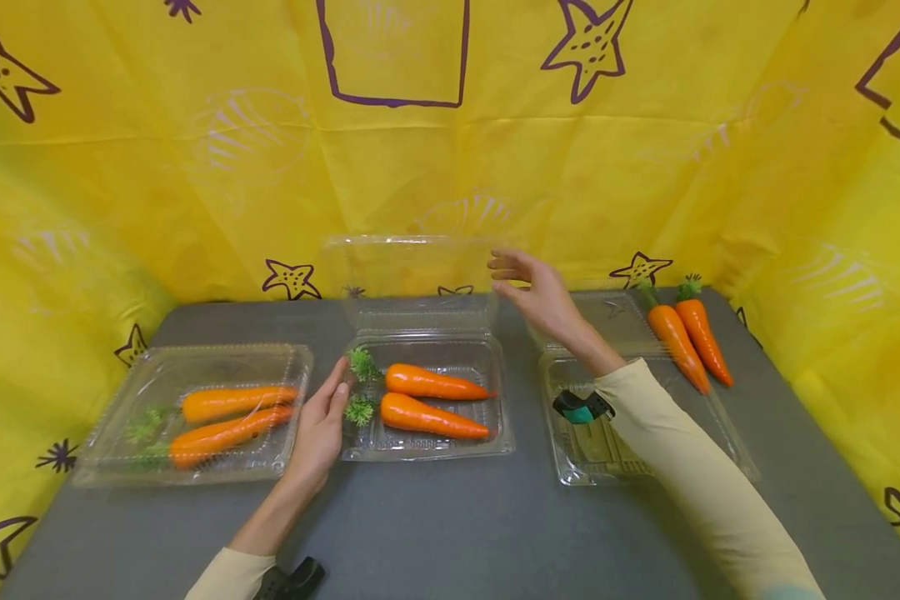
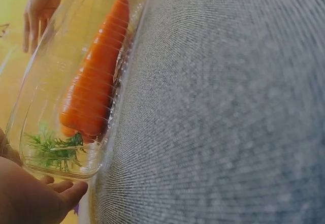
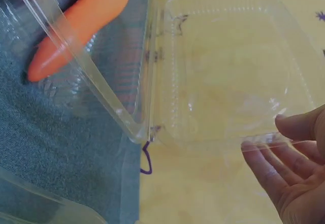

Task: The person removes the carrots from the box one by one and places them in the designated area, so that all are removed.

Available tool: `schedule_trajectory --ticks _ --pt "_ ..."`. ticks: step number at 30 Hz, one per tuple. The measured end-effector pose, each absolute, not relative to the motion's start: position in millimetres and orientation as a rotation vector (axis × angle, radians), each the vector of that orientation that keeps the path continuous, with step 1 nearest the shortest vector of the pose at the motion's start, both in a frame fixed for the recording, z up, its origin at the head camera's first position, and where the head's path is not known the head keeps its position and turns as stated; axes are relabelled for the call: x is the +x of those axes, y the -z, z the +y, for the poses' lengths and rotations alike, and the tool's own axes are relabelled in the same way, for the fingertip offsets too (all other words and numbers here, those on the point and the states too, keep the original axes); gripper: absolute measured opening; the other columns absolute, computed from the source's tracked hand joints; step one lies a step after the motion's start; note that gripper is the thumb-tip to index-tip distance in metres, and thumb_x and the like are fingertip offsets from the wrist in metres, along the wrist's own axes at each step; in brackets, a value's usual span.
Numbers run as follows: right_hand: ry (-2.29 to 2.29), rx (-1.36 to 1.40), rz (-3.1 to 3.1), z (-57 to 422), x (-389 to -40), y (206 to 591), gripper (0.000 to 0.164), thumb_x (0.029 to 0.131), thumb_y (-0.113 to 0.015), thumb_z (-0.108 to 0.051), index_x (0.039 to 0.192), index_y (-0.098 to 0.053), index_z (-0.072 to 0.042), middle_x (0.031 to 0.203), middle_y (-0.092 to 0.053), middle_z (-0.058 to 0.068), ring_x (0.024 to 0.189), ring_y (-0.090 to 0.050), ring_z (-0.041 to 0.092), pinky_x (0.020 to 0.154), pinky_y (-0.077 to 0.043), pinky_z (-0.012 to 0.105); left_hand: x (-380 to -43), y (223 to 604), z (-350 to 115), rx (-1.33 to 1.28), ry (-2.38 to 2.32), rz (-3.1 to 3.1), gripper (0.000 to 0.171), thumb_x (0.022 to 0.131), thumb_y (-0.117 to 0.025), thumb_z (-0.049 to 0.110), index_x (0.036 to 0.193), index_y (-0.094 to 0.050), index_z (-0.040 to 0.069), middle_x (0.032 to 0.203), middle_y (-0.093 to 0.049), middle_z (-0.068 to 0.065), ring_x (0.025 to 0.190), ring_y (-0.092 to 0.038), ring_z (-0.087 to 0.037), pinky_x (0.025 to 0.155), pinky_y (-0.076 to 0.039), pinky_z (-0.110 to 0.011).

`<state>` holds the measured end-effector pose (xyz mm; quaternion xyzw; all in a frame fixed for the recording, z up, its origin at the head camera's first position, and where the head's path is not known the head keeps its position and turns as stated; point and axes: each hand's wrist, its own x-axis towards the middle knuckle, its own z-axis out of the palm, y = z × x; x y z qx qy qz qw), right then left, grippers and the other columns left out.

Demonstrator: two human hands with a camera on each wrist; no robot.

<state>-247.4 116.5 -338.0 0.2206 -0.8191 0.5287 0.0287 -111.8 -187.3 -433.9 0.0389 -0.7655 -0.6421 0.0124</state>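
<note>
Grey tabletop [image 1: 450, 533] carries the middle container [image 1: 427, 453], two carrots [image 1: 435, 417] inside. Left hand [image 1: 321, 425], fingers extended, touches its side; right hand [image 1: 543, 300], part-bent, meets its raised lid [image 1: 412, 279], whether pinching I cannot tell. The right sleeve [image 1: 693, 454] crosses and partly hides the right container [image 1: 607, 458]; the left container's [image 1: 217, 367] lid blurs the leaves [image 1: 144, 425] beneath.

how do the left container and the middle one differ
The left container is covered by its lid, while the middle container has a raised lid, leaving its contents uncovered. In the head view, the left carrots slant slightly upward to the right; the middle carrots slant slightly downward. Both containers are clear, each holding two orange carrots with green tops at the left.
</note>
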Motion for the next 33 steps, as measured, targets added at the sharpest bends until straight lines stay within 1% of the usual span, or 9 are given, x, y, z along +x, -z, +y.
schedule_trajectory --ticks 3,6,10,13,16,20,23,27,33 --pt "-1.641 0.647 -2.556 115.6 -252.3 341.1 0.045 0.095 -0.062 -0.001 0.138 -0.05 0.002 0.129 -0.06 0.023 0.115 -0.061 0.035 0.091 -0.054 0.046 -111.5 433.8 -186.8 0.123 1.979 -2.407 0.05 0.107 -0.034 0.01 0.156 -0.023 0.009 0.16 -0.025 -0.002 0.143 -0.033 -0.026 0.118 -0.021 -0.04" --pt "-1.636 0.621 -2.594 114.5 -255.5 342.8 0.046 0.095 -0.06 -0.001 0.14 -0.048 0.002 0.13 -0.059 0.024 0.113 -0.061 0.036 0.087 -0.056 0.045 -111.4 431.4 -185.8 0.101 2.028 -2.382 0.051 0.107 -0.032 0.007 0.157 -0.02 0.009 0.161 -0.022 -0.004 0.144 -0.029 -0.028 0.119 -0.018 -0.042" --pt "-1.609 0.604 -2.642 112.2 -259.5 346.1 0.048 0.096 -0.058 0.001 0.142 -0.044 0.004 0.131 -0.058 0.026 0.113 -0.062 0.037 0.086 -0.055 0.048 -111.9 428.0 -184.7 0.071 2.08 -2.356 0.051 0.106 -0.029 0.003 0.156 -0.018 0.006 0.162 -0.018 -0.007 0.146 -0.023 -0.03 0.12 -0.014 -0.044" --pt "-1.57 0.589 -2.68 109.7 -263.2 349.8 0.049 0.095 -0.058 0.002 0.142 -0.043 0.006 0.13 -0.057 0.027 0.111 -0.062 0.039 0.087 -0.055 0.049 -112.6 428.1 -185.3 0.057 2.11 -2.334 0.052 0.105 -0.028 0.002 0.156 -0.018 0.004 0.162 -0.017 -0.009 0.147 -0.02 -0.03 0.121 -0.011 -0.044" --pt "-1.527 0.563 -2.735 106.9 -265.3 353.9 0.049 0.095 -0.057 0.003 0.141 -0.042 0.009 0.129 -0.058 0.028 0.11 -0.063 0.041 0.086 -0.056 0.045 -112.8 429.9 -186.6 0.046 2.151 -2.297 0.053 0.105 -0.027 0.001 0.156 -0.017 0.003 0.162 -0.016 -0.012 0.147 -0.019 -0.032 0.121 -0.01 -0.046" --pt "-1.509 0.515 -2.8 103.8 -266.7 359.0 0.049 0.094 -0.056 0.002 0.14 -0.042 0.011 0.127 -0.059 0.029 0.108 -0.064 0.041 0.083 -0.058 0.04 -113.1 431.0 -187.8 0.062 2.179 -2.274 0.052 0.106 -0.028 0.004 0.157 -0.017 0.005 0.162 -0.016 -0.012 0.147 -0.02 -0.033 0.12 -0.01 -0.047" --pt "-1.493 0.495 -2.833 102.8 -267.6 361.8 0.049 0.095 -0.056 0.002 0.14 -0.041 0.012 0.124 -0.06 0.03 0.104 -0.065 0.042 0.079 -0.058 0.038 -113.9 430.6 -188.3 0.066 2.202 -2.266 0.053 0.106 -0.029 0.005 0.157 -0.016 0.006 0.162 -0.016 -0.01 0.148 -0.018 -0.03 0.121 -0.01 -0.045" --pt "-1.464 0.494 -2.874 102.9 -268.8 365.3 0.05 0.095 -0.057 0.001 0.141 -0.04 0.012 0.121 -0.062 0.03 0.099 -0.067 0.041 0.076 -0.059 0.036 -115.1 430.5 -188.7 0.076 2.257 -2.222 0.056 0.104 -0.031 0.0 0.157 -0.015 0.006 0.162 -0.016 -0.01 0.148 -0.017 -0.026 0.121 -0.012 -0.043" --pt "-1.512 0.474 -2.906 105.2 -270.0 369.7 0.048 0.097 -0.056 -0.004 0.141 -0.042 0.011 0.127 -0.058 0.03 0.099 -0.067 0.04 0.082 -0.058 0.04 -116.1 429.2 -188.0 0.105 2.289 -2.17 0.057 0.101 -0.032 -0.003 0.156 -0.018 0.004 0.161 -0.02 -0.014 0.146 -0.023 -0.03 0.121 -0.014 -0.042"
